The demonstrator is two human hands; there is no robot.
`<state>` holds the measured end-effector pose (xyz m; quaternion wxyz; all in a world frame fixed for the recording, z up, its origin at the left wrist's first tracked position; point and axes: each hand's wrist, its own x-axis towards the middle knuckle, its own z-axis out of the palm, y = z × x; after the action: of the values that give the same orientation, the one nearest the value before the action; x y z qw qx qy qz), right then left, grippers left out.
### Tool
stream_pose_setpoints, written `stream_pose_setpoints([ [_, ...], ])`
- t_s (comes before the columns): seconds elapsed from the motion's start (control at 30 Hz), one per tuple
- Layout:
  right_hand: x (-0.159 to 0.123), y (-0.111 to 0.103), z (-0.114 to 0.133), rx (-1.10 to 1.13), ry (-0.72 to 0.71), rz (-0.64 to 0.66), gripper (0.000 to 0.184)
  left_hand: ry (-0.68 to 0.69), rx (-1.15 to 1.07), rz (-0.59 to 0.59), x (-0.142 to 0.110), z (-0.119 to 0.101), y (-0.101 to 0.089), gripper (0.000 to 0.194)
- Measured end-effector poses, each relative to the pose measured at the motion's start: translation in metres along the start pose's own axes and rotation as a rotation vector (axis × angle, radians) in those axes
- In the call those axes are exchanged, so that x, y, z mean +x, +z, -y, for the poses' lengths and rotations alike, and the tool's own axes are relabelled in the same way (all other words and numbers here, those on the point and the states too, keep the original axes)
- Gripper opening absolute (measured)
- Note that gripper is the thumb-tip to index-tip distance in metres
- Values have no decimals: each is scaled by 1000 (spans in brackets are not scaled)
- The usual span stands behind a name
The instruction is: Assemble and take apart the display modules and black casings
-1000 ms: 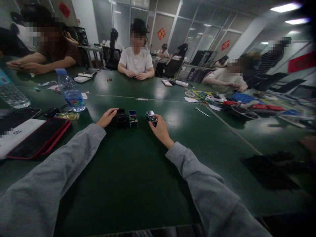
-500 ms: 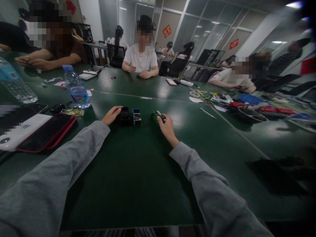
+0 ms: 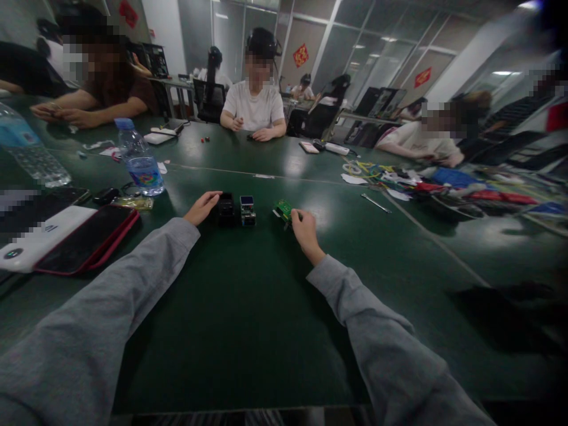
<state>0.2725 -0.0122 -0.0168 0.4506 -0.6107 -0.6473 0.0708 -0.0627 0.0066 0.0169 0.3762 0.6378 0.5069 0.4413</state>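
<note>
On the dark green table point(image 3: 248, 307) three small electronic modules sit in a row ahead of me. My left hand point(image 3: 200, 207) rests with fingers extended against the left side of a small black box point(image 3: 226, 209). Beside that box stands a little module with a blue screen point(image 3: 247, 210), untouched. My right hand point(image 3: 303, 227) pinches a small green circuit board point(image 3: 283, 209), tipped over so its green underside faces up. Both arms wear grey sleeves.
A water bottle point(image 3: 139, 160) stands at left, near a red-cased phone point(image 3: 82, 238) and a white power bank point(image 3: 39, 239). Wires, tools and parts clutter the right side point(image 3: 412, 180). Other people sit along the far and left edges.
My right hand has turned the small module over, from screen side up to green board side up. My left hand has stayed against the black box.
</note>
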Motion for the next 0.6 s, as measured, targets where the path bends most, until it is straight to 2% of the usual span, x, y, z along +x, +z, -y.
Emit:
stream_pose_setpoints([
  [0.1, -2, 0, 6, -17, 20, -39, 51, -5, -10, -2, 0, 0, 0, 40],
  [0.17, -5, -1, 13, -34, -28, -56, 55, -15, -30, 7, 0, 0, 1, 41],
  [0.23, -8, -3, 20, -44, -101, -29, 59, -11, -36, 11, -1, 0, 1, 42],
  [0.37, -13, -10, 27, -32, -143, 68, 45, 3, -19, 14, -1, 0, 0, 40],
  [0.5, -25, -34, 24, -26, -170, 156, 45, 17, -2, 12, -1, 1, -1, 39],
  [0.6, -42, -67, 9, -31, -172, 191, 48, 10, 4, 15, 1, 4, -1, 38],
])
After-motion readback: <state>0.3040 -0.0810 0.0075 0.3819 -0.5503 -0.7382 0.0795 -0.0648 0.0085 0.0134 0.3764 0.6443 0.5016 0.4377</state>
